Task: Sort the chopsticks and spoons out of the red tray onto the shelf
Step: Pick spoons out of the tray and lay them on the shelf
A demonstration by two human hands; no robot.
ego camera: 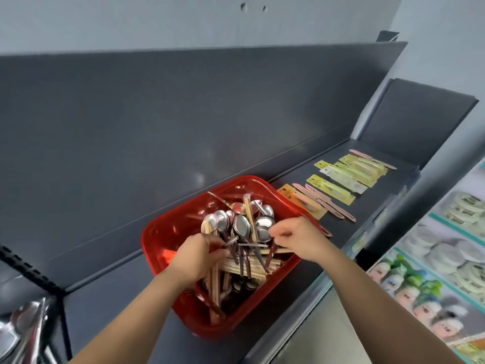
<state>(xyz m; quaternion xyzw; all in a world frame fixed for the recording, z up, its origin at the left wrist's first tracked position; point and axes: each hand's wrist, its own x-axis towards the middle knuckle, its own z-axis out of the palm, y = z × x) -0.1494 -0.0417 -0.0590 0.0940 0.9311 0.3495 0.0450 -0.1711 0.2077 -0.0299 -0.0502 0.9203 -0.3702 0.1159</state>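
A red tray (168, 232) sits on the dark grey shelf (294, 179), filled with a jumble of steel spoons (241, 224) and wooden chopsticks (233, 269). My left hand (196, 256) reaches into the tray's near left side, fingers curled around a bunch of dark spoon handles. Over the tray's right edge, my right hand (296, 237) pinches a thin utensil end among the spoon bowls; what exactly it pinches is too small to tell.
Packaged utensils on yellow cards (341, 177) and pink sleeves (325, 203) lie in a row on the shelf right of the tray. Steel ladles (21, 327) hang at the lower left. Lower shelves at right hold stacked white dishes (446, 253).
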